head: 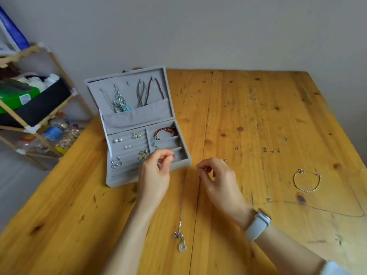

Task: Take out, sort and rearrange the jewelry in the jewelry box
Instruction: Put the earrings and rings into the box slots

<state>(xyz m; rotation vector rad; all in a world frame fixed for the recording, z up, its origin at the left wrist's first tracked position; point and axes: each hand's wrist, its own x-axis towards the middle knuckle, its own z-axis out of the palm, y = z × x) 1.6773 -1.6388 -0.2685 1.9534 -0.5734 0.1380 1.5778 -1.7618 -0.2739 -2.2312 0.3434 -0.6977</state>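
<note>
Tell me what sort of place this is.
Probably a room at home, not a workshop: a knotty wooden table pushed against a plain wall, an open grey jewelry box on it, and a wooden storage rack crammed with household clutter beside it.

Left hand [154,173] and right hand [216,175] raised, fingers pinched.
</note>
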